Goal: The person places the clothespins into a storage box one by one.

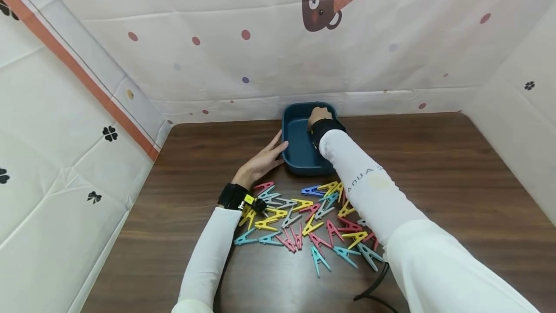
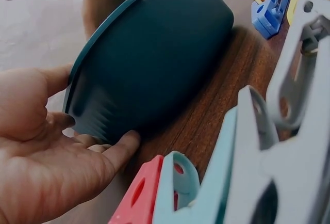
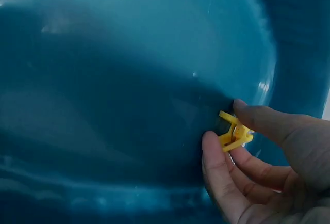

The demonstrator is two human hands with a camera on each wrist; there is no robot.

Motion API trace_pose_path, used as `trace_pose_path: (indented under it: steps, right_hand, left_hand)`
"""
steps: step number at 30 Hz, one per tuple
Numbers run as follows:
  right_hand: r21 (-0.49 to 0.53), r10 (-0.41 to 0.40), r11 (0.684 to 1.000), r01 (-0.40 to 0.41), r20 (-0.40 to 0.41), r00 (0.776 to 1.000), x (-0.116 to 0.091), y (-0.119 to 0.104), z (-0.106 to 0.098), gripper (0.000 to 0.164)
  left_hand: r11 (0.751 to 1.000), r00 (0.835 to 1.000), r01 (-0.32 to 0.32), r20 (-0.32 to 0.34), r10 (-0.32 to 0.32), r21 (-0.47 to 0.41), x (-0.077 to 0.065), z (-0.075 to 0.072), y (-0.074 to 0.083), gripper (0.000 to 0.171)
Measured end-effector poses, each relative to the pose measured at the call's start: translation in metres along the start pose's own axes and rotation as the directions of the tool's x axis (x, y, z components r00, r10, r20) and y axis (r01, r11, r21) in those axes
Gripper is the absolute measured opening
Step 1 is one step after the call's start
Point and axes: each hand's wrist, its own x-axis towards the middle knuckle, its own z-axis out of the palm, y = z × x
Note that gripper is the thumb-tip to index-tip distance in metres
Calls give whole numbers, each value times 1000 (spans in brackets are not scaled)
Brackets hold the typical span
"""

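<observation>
Blue bin point(image 1: 298, 151) around my right hand point(image 1: 319, 115), likely light and slick, has my spread left hand point(image 1: 262, 161) against its outer wall, while right pinches yellow clothespin point(image 3: 242, 132) inside: probably light, stiff-sprung, best held across both legs.

From the head we look forward and down over the tabletop point(image 1: 412, 158); our wrist views, close up, share the bin point(image 2: 154, 53): left faces its outside, right its inside.

brown wood-grain table point(image 1: 434, 168) with blue bin point(image 1: 299, 151) and multicoloured clothespins point(image 1: 309, 228)
</observation>
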Motion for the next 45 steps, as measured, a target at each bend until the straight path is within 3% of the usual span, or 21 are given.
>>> trace_pose_path:
  steps: [6, 8, 11, 14, 15, 18, 20, 24, 28, 30, 31, 34, 36, 45]
  right_hand:
    - [-73, -103, 992, 107, 56, 993, -16, -9, -17, 27]
    - [-108, -183, 975, 192, 90, 979, -22, -14, -36, 17]
    - [-181, -347, 915, 360, 102, 932, -42, -14, -77, 20]
    - [-258, -519, 814, 520, 78, 851, -84, -1, -115, 23]
    - [-283, -577, 774, 566, 53, 815, -102, 6, -123, 23]
    - [-336, -700, 672, 660, 2, 714, -159, 40, -130, 16]
    - [-352, -755, 614, 707, 3, 656, -194, 66, -121, 8]
    - [-396, -809, 512, 762, 74, 583, -248, 117, -81, 12]
    - [-533, -871, 320, 783, 161, 465, -258, 154, -45, 30]
    - [-563, -880, 262, 784, 194, 433, -248, 165, -34, 41]
    - [-565, -877, 246, 788, 217, 429, -241, 167, -30, 46]
    - [-512, -855, 278, 813, 254, 452, -223, 172, -20, 50]
    - [-502, -849, 278, 819, 270, 454, -214, 176, -15, 52]
    - [-490, -862, 236, 839, 292, 413, -202, 191, -10, 29]
  left_hand:
    - [999, 999, 32, -23, -32, 20, -6, -4, 6, 68]
    - [999, 999, 29, -36, -29, 14, -6, -6, 8, 68]
    - [1000, 999, 16, -47, -16, -3, -3, -5, 9, 70]
    - [1000, 999, 24, -49, -25, -9, -2, 2, 4, 71]
    - [999, 998, 31, -51, -32, -12, -2, 4, 1, 71]
    - [998, 997, 59, -49, -59, -15, -1, 12, -10, 70]
    - [997, 997, 67, -44, -68, -22, 0, 16, -16, 69]
    - [998, 997, 60, -45, -60, -4, 1, 17, -17, 69]
    - [998, 997, 50, -56, -49, 26, 1, 11, -5, 70]
    - [998, 997, 51, -64, -49, 34, 1, 6, 1, 71]
    - [998, 996, 51, -69, -49, 36, 0, 3, 3, 72]
    - [999, 996, 41, -82, -38, 32, -3, -3, 7, 72]
    - [999, 996, 36, -84, -33, 29, -4, -4, 7, 72]
    - [999, 998, 29, -53, -28, 16, 1, 6, 2, 72]
